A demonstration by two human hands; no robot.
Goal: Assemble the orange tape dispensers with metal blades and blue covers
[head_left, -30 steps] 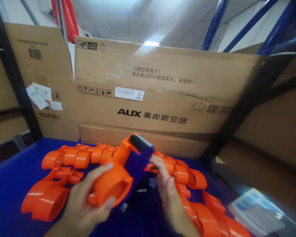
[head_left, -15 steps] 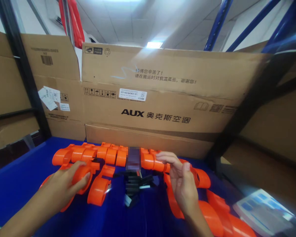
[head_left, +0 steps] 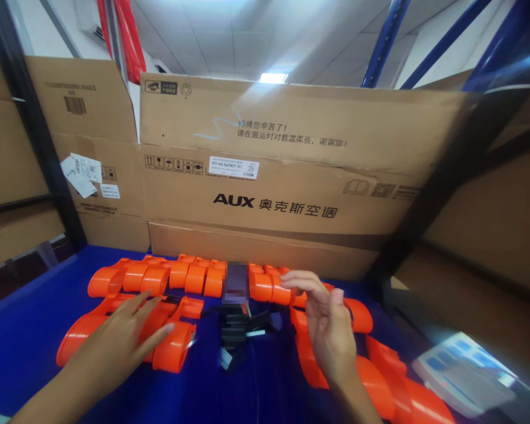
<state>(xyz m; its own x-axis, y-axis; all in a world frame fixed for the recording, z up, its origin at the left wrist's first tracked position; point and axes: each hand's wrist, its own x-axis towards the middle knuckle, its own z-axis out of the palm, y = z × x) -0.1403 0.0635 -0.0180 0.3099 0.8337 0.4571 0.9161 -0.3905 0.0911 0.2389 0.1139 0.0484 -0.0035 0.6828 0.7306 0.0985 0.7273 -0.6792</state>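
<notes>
My left hand [head_left: 126,330] rests over the orange curved parts at the left, its fingers spread, with an orange part [head_left: 174,347] beside the thumb. My right hand [head_left: 329,324] is held up near the orange parts on the right, fingers apart and slightly curled, with nothing in it. A row of orange parts [head_left: 195,278] lines the back of the blue surface [head_left: 221,394]. Between my hands lies a pile of small black pieces [head_left: 234,333], just in front of a dark, pixelated item [head_left: 237,284].
Behind the surface stands a printed cardboard sheet [head_left: 269,176]. Dark posts rise at the left [head_left: 35,129] and right [head_left: 424,200]. More orange parts [head_left: 375,383] and a white device with blue keys [head_left: 463,371] are at the lower right.
My left hand has let go of an orange part, which now lies with the others, and its fingers have spread. The right hand keeps nearly the same pose. The view has shifted slightly.
</notes>
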